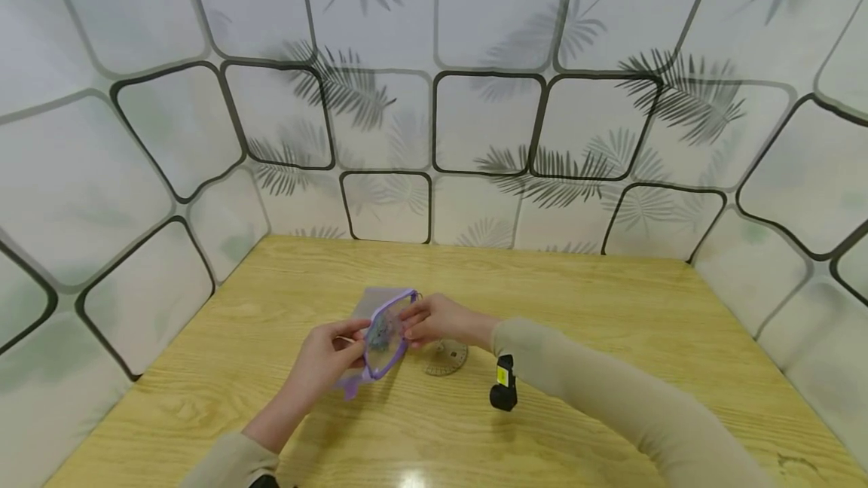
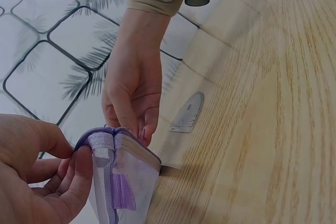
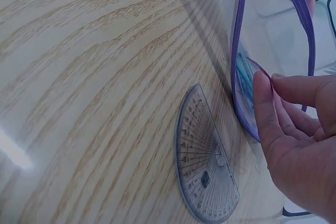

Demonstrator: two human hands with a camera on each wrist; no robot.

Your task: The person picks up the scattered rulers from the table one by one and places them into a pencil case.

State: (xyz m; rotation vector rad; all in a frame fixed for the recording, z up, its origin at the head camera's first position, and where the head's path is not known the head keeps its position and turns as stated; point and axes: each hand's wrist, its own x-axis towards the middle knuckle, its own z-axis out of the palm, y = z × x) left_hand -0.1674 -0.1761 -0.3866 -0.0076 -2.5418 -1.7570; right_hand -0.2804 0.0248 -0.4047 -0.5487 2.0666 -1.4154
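A clear zip pouch [image 1: 372, 298] with purple edging stands with its mouth spread wide. My left hand [image 1: 328, 352] pinches its rim between thumb and fingers, plainly seen in the left wrist view. Inside the mouth is my right hand [image 3: 299, 124], whose thumb and forefinger pinch a thin reddish thing [image 3: 260, 67]; its kind cannot be made out. Teal, slender items [image 3: 244, 77] show within the pouch. Beside it, under the right hand, a clear half-round protractor [image 3: 206, 161] lies flat on the wood.
The wood-grain table [image 1: 576, 300] meets patterned wall covering [image 1: 488, 123] at the back and sides. A black wrist camera [image 1: 503, 386] hangs from the right sleeve. A purple tab [image 2: 123, 190] sticks out from the pouch's end.
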